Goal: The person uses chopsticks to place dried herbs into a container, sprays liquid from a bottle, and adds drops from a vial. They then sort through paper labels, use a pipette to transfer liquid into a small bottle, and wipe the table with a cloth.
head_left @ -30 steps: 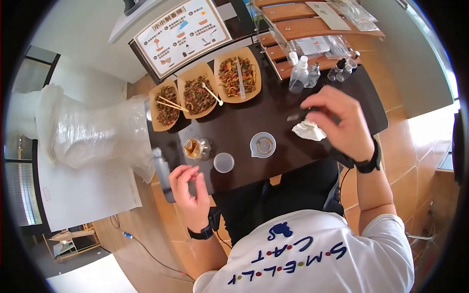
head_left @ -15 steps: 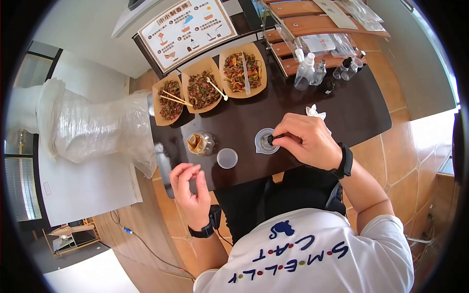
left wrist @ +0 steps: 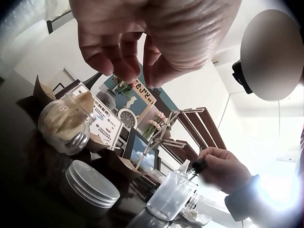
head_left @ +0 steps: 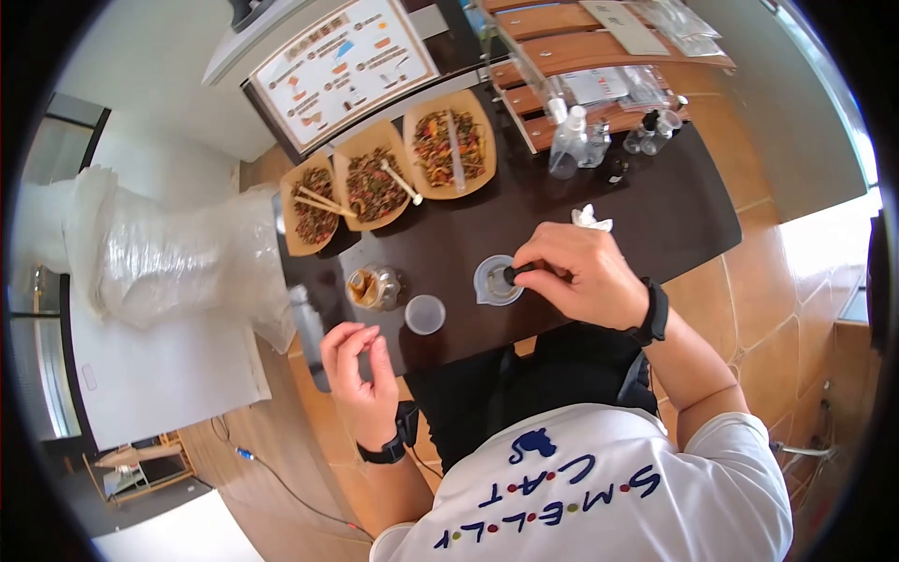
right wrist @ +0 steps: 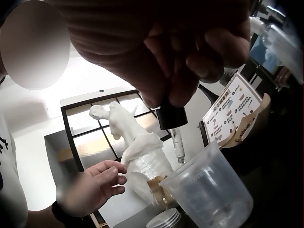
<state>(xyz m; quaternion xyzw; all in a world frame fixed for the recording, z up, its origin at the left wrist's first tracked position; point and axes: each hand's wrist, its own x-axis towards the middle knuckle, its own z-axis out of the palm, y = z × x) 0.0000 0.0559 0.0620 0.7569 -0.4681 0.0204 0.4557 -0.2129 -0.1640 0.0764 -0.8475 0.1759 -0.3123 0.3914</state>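
My right hand [head_left: 585,279] pinches the black cap of a glass dropper [right wrist: 178,146] between thumb and fingers. The dropper's tip points down right at the rim of a translucent measuring cup [right wrist: 211,187], which has a pouring spout and a little at its bottom. To the left on the table edge, my left hand [head_left: 363,386] hovers with fingers loosely bent and nothing in them. Close to it lie a round translucent screw lid [left wrist: 92,183] and a clear jar [left wrist: 66,126] with brown paper-like material inside.
Three paper trays [head_left: 368,223] of dried plant bits stand at the back, one with sticks across it. A crumpled tissue [head_left: 592,219] lies beyond my right hand. Small bottles [head_left: 569,150] stand by a wooden rack [head_left: 562,51]; a framed instruction sheet [head_left: 342,75] leans behind.
My right hand has moved left from beside the tissue to the measuring cup, bringing the dropper over it. The left hand has stayed in about the same place.
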